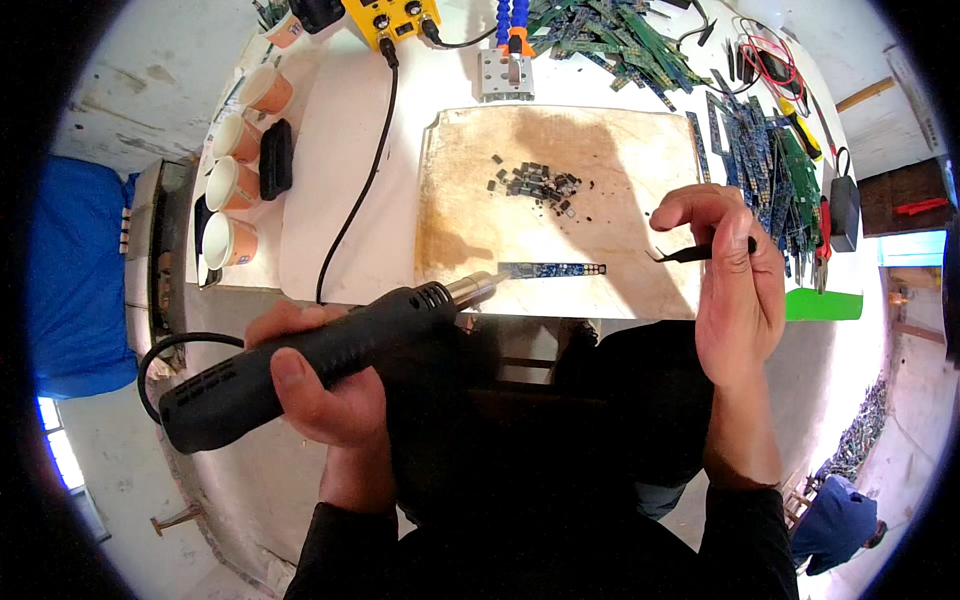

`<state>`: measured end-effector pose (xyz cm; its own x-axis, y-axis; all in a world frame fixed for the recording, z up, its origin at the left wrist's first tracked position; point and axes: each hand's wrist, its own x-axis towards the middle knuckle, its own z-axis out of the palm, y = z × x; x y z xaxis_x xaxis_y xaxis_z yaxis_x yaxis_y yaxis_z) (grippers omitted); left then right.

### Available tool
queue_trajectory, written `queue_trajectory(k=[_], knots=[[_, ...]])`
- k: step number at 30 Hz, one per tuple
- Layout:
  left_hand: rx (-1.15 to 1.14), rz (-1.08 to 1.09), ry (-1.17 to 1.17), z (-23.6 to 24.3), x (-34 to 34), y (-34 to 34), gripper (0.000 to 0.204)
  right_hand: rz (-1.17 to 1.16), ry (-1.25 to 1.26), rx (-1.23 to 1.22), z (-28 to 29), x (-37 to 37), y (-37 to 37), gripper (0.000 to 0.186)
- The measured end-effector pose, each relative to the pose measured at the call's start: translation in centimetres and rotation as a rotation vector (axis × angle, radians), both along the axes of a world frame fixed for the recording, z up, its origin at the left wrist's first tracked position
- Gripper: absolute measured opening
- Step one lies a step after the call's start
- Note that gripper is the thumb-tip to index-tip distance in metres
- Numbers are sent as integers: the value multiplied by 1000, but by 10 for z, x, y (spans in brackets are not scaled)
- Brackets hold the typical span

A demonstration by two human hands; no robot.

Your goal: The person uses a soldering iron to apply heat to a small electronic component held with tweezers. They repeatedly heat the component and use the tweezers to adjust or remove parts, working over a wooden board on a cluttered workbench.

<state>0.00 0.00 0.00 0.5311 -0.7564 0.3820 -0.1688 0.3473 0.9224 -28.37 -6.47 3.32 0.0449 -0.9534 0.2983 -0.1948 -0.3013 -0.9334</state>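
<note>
The circuit-board strip [555, 270] lay on the tan work board [460, 160], close to that board's near edge and roughly parallel with it. It was slim, dark blue and flat, speckled with small pale parts, and a row of light squares marked its right end. Farther back on the work board sat a loose heap of black chips [540, 183].

The left hand [340, 405], left of the work board's near edge, was wrapped around a black hot-air gun [310, 360] with slotted vents; its silver nozzle [472, 290] pointed at the strip's left end. I could not tell whether those 2 touched. The right hand [738, 290], at the work board's right edge, grasped black curved-tip tweezers [690, 255].

The gun body hid some left fingers, and the right hand covered part of the tweezers. Their tips were too fine to tell apart. Beyond the work board, a yellow control unit [400, 20] was cut off at the top.
</note>
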Motion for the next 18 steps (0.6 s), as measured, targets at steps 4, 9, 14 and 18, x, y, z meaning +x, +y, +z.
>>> queue_trajectory(k=[4, 9, 14, 18], knots=[[-6, 64, 18, -2, -7, -4, 39, 18, 24, 123, 5, 2, 1, 50], [-14, 42, 129, -1, -11, -6, 38, 118, -40, 157, -5, 4, 1, 44], [-12, -47, 150, -1, -4, -5, 38, 159, -57, 98, -14, 11, -3, 34], [-5, -80, 117, 1, -4, -6, 38, 167, 21, 188, -8, 10, -2, 28]])
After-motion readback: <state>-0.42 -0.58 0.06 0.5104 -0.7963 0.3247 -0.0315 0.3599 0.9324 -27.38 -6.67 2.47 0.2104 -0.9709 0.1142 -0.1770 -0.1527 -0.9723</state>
